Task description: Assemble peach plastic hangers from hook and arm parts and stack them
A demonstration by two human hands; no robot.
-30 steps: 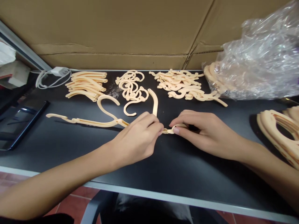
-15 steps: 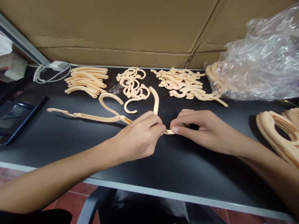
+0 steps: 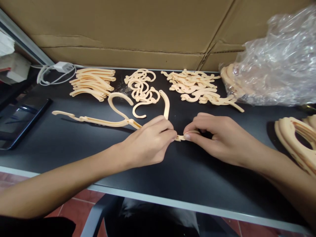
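Note:
A beige plastic folding clothes hanger (image 3: 103, 122) stretches across the dark table, its hook curving up at the middle joint and a thin end piece pointing left. My left hand (image 3: 151, 141) is closed around its right arm, hiding most of that part. Close beside it, my right hand (image 3: 212, 138) pinches a small curved hanger end piece (image 3: 181, 137) between thumb and fingers, at the tip of the arm. Whether the two parts are joined there is hidden by my fingers. A loose curved hanger arm (image 3: 165, 103) lies just behind my left hand.
Behind stand piles of straight arms (image 3: 92, 84), hooks (image 3: 140, 85) and curved end pieces (image 3: 197, 86). Clear plastic wrap (image 3: 276, 62) covers parts at right, near stacked beige hangers (image 3: 291, 141). A phone (image 3: 22, 121) and white cable (image 3: 58, 74) are at left.
The view has shifted slightly. Both hands keep their grip on the hanger and the end piece; at most their fingers have moved a little at the joint.

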